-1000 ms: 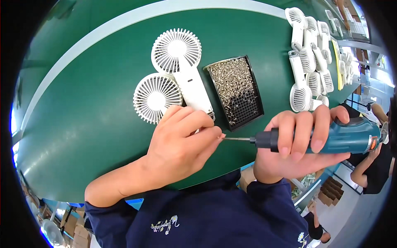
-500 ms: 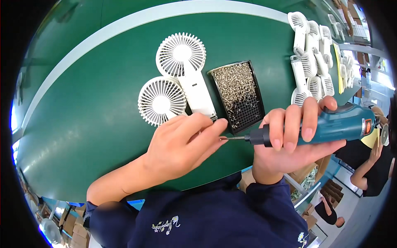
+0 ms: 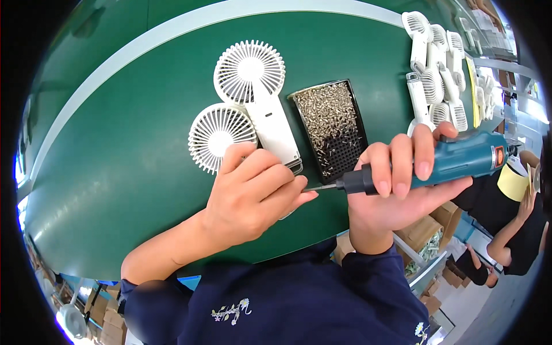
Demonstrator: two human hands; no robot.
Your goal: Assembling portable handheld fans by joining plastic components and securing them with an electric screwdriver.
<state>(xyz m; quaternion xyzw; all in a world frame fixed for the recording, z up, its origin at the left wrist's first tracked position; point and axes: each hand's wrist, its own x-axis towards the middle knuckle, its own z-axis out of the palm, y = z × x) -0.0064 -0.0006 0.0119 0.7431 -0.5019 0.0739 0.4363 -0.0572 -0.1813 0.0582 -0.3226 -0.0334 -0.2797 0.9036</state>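
My right hand (image 3: 397, 190) is wrapped around a teal electric screwdriver (image 3: 463, 162) with a black nose. Its thin bit points left and ends at the fingertips of my left hand (image 3: 250, 192). Those fingers are curled over the handle of a white handheld fan (image 3: 221, 137), whose round slatted head shows beyond my knuckles. Most of that handle is hidden under the hand, as is the spot where the bit meets it. A second white handheld fan (image 3: 273, 123) lies just beyond, its handle slanting toward my left hand.
A black tray (image 3: 359, 115) of small metal screws (image 3: 326, 109) sits right of the second fan. Several more white fans (image 3: 434, 75) are piled at the far right of the green table (image 3: 132, 161). Other people work at the right, beside cardboard boxes (image 3: 445, 218).
My left fingers have curled in closer around the bit's tip. The screwdriver has shifted slightly left, and its rear end has risen a little in the picture.
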